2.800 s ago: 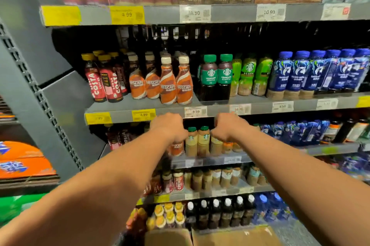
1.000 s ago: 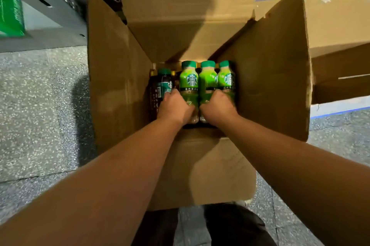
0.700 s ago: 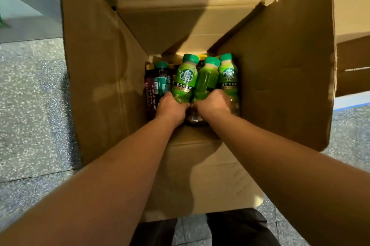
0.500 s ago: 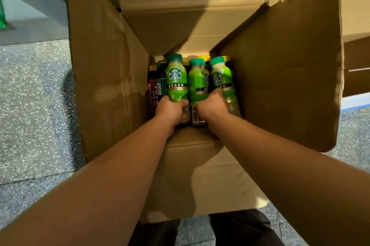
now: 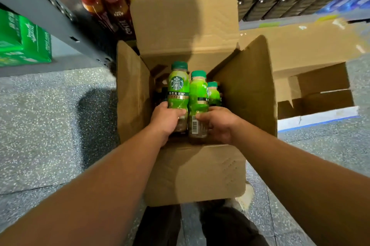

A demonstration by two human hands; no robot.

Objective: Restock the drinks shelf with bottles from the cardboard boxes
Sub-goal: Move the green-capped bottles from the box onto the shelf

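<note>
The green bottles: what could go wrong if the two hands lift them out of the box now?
1. The left hand and the right hand grip the green bottles low down, so their tops may tip apart.
2. The upright right flap of the cardboard box stands close; a bottle could catch on it.

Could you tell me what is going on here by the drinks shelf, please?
A person stands over an open cardboard box on the floor in front of the drinks shelf. The left hand grips a green bottle, and the right hand grips a second green bottle beside it. A third green bottle sits lower at their right; whether the right hand holds it too cannot be told. None is on the shelf yet.
</note>
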